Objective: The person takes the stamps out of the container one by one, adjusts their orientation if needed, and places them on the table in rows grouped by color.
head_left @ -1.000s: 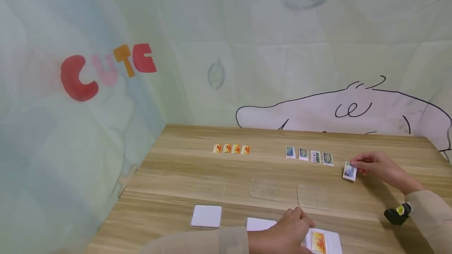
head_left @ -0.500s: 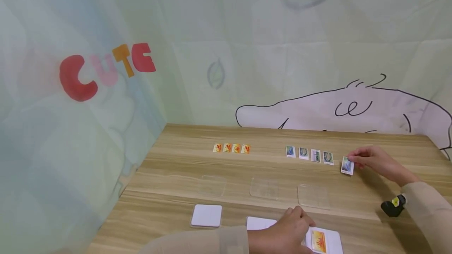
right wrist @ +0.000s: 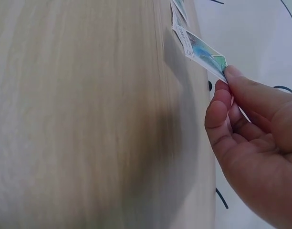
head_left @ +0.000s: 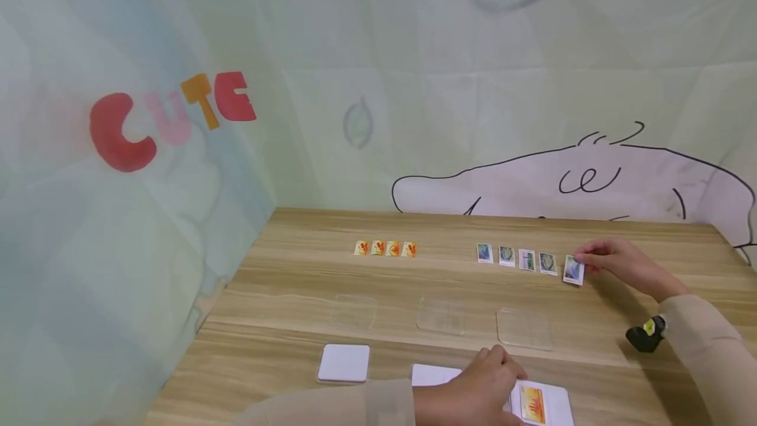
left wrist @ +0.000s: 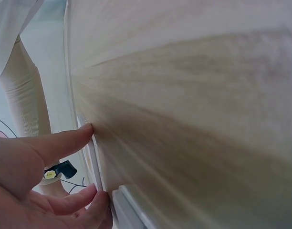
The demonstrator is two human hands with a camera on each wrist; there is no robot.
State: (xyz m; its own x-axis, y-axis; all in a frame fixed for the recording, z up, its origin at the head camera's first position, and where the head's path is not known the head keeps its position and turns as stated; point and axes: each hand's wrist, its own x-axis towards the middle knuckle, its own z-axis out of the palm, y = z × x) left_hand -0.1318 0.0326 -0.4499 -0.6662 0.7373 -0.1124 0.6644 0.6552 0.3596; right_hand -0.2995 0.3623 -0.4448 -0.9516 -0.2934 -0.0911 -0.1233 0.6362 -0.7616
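Note:
My right hand [head_left: 623, 267] pinches a blue-green stamp [head_left: 573, 269] by its corner between thumb and fingers, at the right end of a row of similar stamps [head_left: 527, 260]. In the right wrist view that stamp [right wrist: 203, 53] tilts up from the wooden table, its far end close to another one. At the front edge my left hand [head_left: 481, 386] grips the side of a flat white card stack [head_left: 558, 406], thumb and fingertips on its opposite edges. On this stack lies an orange stamp [head_left: 532, 405]. The left palm hides part of the stack.
Several orange stamps [head_left: 386, 248] lie in a row at the back left. Three clear plastic squares [head_left: 442, 316] are spaced across the middle of the table. White cards [head_left: 344, 363] lie at the front. A printed cloth wall [head_left: 319, 169] rises behind the table.
My right hand has moved left and away from me with the stamp, bringing it beside the blue-green row. The left hand has stayed on the white card stack.

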